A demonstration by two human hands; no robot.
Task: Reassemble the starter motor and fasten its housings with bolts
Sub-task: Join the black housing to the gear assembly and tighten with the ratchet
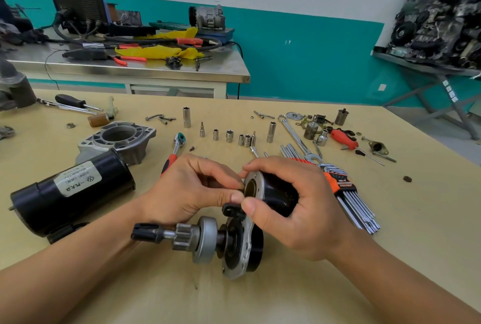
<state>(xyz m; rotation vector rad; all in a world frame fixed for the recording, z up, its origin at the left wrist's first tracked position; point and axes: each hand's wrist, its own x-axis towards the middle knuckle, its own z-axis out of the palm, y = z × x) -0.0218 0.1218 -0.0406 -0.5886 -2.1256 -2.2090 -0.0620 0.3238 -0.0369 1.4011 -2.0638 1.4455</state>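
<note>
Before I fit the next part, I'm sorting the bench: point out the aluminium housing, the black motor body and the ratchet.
aluminium housing [89,141], head view, on its left flange.
black motor body [114,171], head view, on the barrel beside its label.
ratchet [179,139], head view, on its metal head.

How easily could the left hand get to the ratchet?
Probably easily, yes: the ratchet lies just beyond the left hand with nothing between them, though its fingers are busy at the solenoid in the right hand.
</note>
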